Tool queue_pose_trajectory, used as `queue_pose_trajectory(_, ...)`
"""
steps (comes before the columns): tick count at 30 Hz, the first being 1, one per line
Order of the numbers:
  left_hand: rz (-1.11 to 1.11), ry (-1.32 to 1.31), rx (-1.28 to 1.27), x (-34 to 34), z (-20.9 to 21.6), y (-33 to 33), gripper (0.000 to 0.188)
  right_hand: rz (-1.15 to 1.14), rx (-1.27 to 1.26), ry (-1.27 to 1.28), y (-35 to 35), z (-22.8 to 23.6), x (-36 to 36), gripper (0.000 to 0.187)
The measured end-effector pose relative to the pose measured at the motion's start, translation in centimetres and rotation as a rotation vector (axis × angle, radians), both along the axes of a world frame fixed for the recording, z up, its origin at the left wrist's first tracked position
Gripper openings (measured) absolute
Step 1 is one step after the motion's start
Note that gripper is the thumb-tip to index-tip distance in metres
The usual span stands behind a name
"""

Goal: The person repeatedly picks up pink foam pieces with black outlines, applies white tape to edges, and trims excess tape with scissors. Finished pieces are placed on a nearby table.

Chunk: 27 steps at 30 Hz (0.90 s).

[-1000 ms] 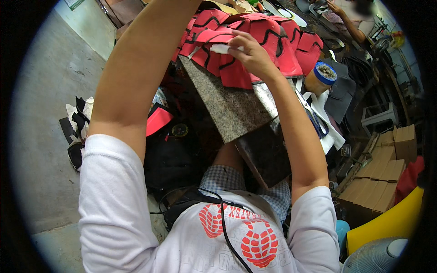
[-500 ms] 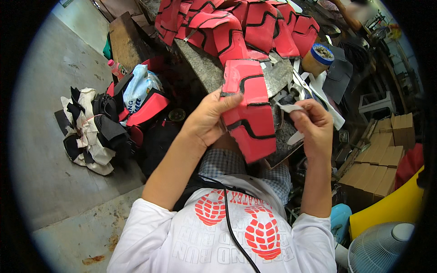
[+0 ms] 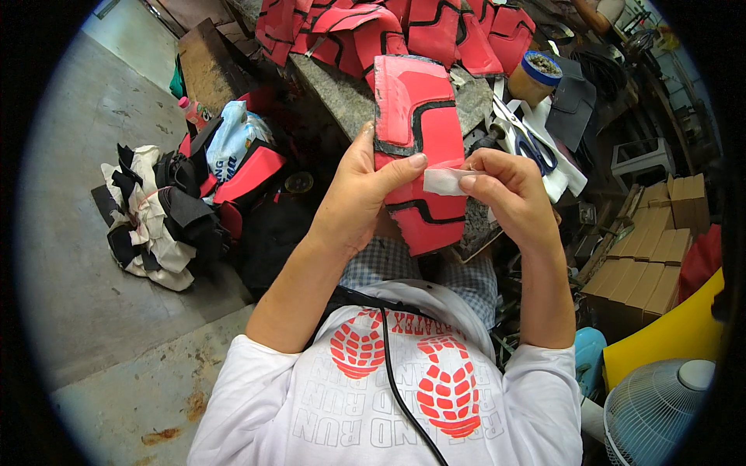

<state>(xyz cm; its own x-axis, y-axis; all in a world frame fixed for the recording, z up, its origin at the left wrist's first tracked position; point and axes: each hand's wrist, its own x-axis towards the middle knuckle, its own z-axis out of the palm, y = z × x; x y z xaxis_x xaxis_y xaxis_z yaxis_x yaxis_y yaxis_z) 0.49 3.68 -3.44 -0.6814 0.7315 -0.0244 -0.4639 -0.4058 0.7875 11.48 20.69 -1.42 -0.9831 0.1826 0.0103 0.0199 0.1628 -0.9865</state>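
A long red panel [image 3: 437,133] with black winding bands is held up in front of me, its long side running away from me. My left hand [image 3: 364,180] grips its left edge, thumb lying on the face. Pinched in my right hand [image 3: 509,186] is a small whitish strip [image 3: 444,182], which lies over the lower middle of the panel. From here I cannot tell whether the strip touches the surface. More red panels [image 3: 432,31] of the same kind are heaped on the stone-topped bench [image 3: 330,87] beyond.
Scissors with dark blue handles [image 3: 535,147] lie on white pieces at the bench's right, below a blue-rimmed jar [image 3: 536,76]. Cardboard boxes [image 3: 641,256] and a fan [image 3: 660,412] stand at right. Cloth and black scraps [image 3: 151,217] are bundled on the left floor.
My right hand has moved left with the whitish strip, bringing it over the panel. The panel has turned more upright, its far end now higher in view.
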Motion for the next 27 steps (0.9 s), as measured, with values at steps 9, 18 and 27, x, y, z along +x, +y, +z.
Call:
queue_pose_trajectory(9, 0.034, 0.161, -0.068, 1.1, -0.1, -0.6, 0.064, 0.01, 0.008, -0.08, 0.0, 0.8, -0.2, 0.013)
queue_pose_trajectory(18, 0.093, 0.102, 0.017, 1.5, 0.0, -1.7, 0.056, -0.149, 0.578, 0.286, -1.3, 0.2, 1.3, 0.02)
queue_pose_trajectory(27, 0.024, -0.023, 0.007, 1.8, 0.0, -1.8, 0.06, -0.056, -0.179, 0.007, -1.2, -3.0, 1.0, 0.024)
